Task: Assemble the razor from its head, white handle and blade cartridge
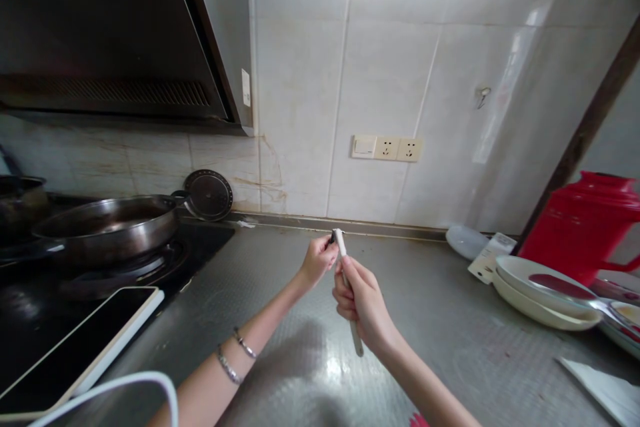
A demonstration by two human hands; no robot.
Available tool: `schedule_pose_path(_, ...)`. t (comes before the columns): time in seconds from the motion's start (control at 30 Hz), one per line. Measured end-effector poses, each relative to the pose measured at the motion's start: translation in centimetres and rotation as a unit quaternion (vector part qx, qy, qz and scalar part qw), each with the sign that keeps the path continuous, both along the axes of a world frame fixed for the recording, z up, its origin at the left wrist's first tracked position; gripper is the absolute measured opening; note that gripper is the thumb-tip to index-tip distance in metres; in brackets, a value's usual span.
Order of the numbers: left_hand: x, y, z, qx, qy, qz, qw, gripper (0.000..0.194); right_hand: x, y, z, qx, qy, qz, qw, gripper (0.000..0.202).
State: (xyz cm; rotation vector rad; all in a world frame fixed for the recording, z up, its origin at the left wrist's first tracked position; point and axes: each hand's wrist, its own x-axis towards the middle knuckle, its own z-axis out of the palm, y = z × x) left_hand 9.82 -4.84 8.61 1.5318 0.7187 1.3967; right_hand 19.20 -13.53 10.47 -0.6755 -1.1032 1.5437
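Observation:
Over the metal counter (280,353), my right hand (363,300) is closed around the handle of a slim, light-coloured tool (357,340). The tool stands roughly upright, with its white upper end at my left fingertips. My left hand (319,260) is pinched at a small dark piece (333,237) beside that end. Whether the dark piece belongs to the tool cannot be made out. Two bracelets circle the left forearm.
At left, a steel pan (115,230) sits on the black stove, with a phone (75,353) and white cable in front. At right are stacked bowls (540,307), a red thermos (580,227), a small white dish (466,241) and a white sheet (607,390).

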Motion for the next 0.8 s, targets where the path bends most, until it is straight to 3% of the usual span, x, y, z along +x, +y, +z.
schedule_pose_path(0.4,0.8,-0.8,0.4,-0.003,-0.012,-0.009,1.0,0.032,-0.3,-0.1,-0.1,0.029,0.048,-0.048,0.997,0.036)
schedule_pose_path(0.6,1.0,-1.2,0.8,-0.001,-0.015,-0.009,1.0,0.031,-0.9,-1.1,-0.8,-0.01,0.028,-0.029,0.999,0.037)
schedule_pose_path(0.8,0.9,-1.2,1.0,0.012,-0.016,0.005,1.0,0.035,-0.9,-1.0,0.6,0.018,0.054,-0.057,0.997,0.036)
